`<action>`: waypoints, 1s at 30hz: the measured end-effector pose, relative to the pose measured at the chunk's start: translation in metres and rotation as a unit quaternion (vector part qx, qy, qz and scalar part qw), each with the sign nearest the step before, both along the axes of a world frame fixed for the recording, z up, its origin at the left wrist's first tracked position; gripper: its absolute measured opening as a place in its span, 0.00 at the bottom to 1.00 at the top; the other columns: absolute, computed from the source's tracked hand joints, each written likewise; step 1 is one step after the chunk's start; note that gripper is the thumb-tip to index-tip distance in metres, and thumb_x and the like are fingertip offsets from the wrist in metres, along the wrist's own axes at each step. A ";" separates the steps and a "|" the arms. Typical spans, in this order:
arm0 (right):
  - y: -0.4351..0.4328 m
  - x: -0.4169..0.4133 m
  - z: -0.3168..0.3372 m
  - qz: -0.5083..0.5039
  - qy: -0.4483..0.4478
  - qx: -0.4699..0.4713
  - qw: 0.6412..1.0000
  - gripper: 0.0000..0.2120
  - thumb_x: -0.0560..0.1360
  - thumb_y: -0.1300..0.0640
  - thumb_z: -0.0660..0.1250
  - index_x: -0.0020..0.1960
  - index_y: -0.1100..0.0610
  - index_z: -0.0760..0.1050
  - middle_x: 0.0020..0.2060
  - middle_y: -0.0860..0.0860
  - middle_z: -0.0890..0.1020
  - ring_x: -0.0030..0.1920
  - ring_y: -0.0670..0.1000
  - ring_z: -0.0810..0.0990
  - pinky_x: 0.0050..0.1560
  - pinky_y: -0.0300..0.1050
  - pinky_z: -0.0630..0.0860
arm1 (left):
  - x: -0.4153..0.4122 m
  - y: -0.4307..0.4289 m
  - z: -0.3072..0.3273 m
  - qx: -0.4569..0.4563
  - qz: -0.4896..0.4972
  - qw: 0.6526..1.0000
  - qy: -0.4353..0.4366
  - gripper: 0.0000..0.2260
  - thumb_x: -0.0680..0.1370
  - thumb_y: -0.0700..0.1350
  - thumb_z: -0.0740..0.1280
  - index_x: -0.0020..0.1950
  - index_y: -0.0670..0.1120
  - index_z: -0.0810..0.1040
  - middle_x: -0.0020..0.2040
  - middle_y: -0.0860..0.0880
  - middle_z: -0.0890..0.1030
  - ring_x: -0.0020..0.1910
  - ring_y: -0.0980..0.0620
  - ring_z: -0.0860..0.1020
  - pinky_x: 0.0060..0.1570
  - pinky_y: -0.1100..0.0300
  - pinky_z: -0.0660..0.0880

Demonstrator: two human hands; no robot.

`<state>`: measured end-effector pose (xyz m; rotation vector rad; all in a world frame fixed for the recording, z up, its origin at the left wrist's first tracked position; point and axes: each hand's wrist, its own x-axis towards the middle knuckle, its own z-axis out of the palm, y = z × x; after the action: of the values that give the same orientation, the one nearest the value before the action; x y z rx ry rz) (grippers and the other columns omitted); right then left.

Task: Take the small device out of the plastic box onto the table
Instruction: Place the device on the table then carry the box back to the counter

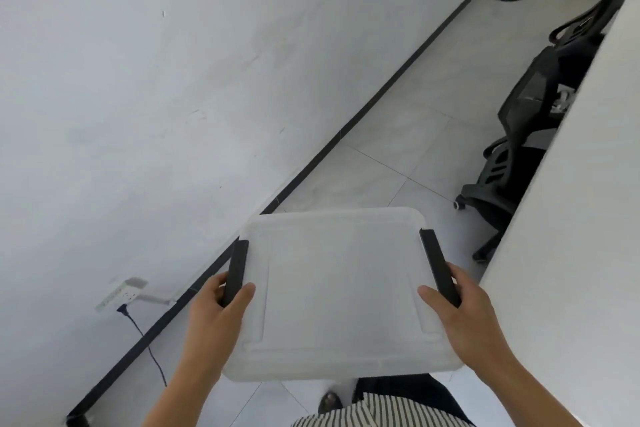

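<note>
A white translucent plastic box [341, 291] with its lid on is held in the air above the floor. Black latch handles sit on its left side [236, 270] and right side [439, 265]. My left hand [216, 314] grips the left side at the latch, thumb on the lid. On the right side, my right hand [462, 312] grips at the other latch, thumb on the lid. The small device is hidden; the lid shows nothing of the inside. The white table [585, 218] runs along the right, beside the box.
A white wall [156, 97] with a black skirting fills the left. A power strip [121, 293] with a dark cable hangs low on it. Black office chairs [519, 135] stand under the table's edge. Grey floor tiles lie below.
</note>
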<state>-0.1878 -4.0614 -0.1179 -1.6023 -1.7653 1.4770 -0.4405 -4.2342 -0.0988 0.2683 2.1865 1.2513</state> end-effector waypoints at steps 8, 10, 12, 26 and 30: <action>0.125 -0.074 -0.021 -0.059 -0.018 -0.011 0.998 0.19 0.74 0.54 0.69 0.63 0.55 0.73 0.37 0.49 0.76 0.36 0.50 0.75 0.37 0.43 0.70 | -0.089 0.148 -0.019 -0.008 -0.048 0.999 -0.015 0.10 0.74 0.43 0.68 0.55 0.46 0.77 0.45 0.47 0.82 0.42 0.47 0.80 0.39 0.56 0.73; 0.161 -0.099 -0.017 -0.057 -0.018 -0.013 0.998 0.18 0.74 0.54 0.69 0.63 0.55 0.73 0.39 0.48 0.78 0.38 0.49 0.76 0.37 0.43 0.71 | -0.113 0.185 -0.012 -0.014 -0.054 0.998 -0.006 0.11 0.74 0.43 0.68 0.56 0.45 0.76 0.45 0.46 0.82 0.41 0.47 0.78 0.37 0.57 0.72; 0.199 -0.128 -0.008 -0.051 -0.010 -0.017 0.998 0.18 0.74 0.54 0.69 0.63 0.54 0.72 0.40 0.47 0.78 0.39 0.49 0.76 0.37 0.42 0.71 | -0.141 0.223 -0.004 -0.009 -0.054 0.998 0.007 0.12 0.74 0.44 0.68 0.57 0.44 0.76 0.45 0.46 0.81 0.41 0.46 0.78 0.37 0.56 0.72; 0.472 -0.247 -0.004 -0.138 -0.040 -0.009 0.990 0.14 0.74 0.56 0.69 0.59 0.57 0.75 0.30 0.47 0.69 0.29 0.48 0.68 0.31 0.40 0.65 | -0.282 0.548 -0.025 0.011 -0.133 0.991 -0.017 0.11 0.74 0.42 0.68 0.57 0.44 0.76 0.44 0.46 0.81 0.41 0.47 0.79 0.38 0.57 0.72; 0.555 -0.277 0.015 -0.203 -0.039 -0.010 0.978 0.14 0.74 0.55 0.69 0.59 0.54 0.74 0.32 0.53 0.72 0.30 0.50 0.69 0.31 0.44 0.68 | -0.318 0.665 -0.011 0.009 -0.193 0.981 0.002 0.11 0.74 0.42 0.68 0.56 0.44 0.77 0.40 0.45 0.80 0.35 0.48 0.75 0.36 0.57 0.71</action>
<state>-0.4648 -3.5066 -0.1025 -1.9140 -1.3522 1.2531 -0.7581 -3.5692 -0.1098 0.6677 2.0021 1.0503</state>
